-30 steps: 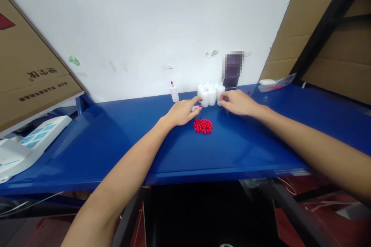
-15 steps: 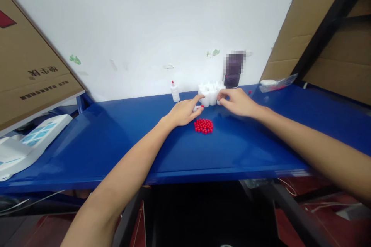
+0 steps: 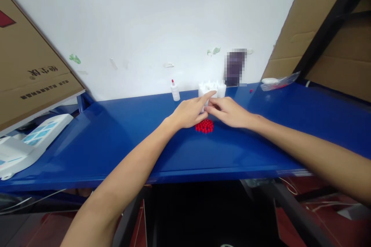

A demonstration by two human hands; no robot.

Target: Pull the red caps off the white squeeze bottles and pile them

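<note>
Several white bottles [image 3: 222,90] stand in a cluster near the wall, partly behind my hands. My left hand [image 3: 191,112] reaches in front of them, forefinger stretched out, thumb and fingers round a small white bottle whose body is mostly hidden. Meeting it from the right, my right hand [image 3: 224,111] has its thumb and fingertips pinched together at that bottle's end; what lies between the fingertips is too small to make out. Just below the hands, a pile of small red caps [image 3: 205,126] lies on the blue table [image 3: 174,150].
A single white bottle with a red tip [image 3: 175,91] stands left of the cluster. A dark phone-like device [image 3: 234,69] leans on the wall. One red cap [image 3: 251,90] and a plastic bag [image 3: 279,82] lie at right. A white plastic item [image 3: 34,139] sits far left.
My right hand has moved left and down from the bottle cluster to meet my left hand. The small bottle's red tip, visible earlier, is now hidden.
</note>
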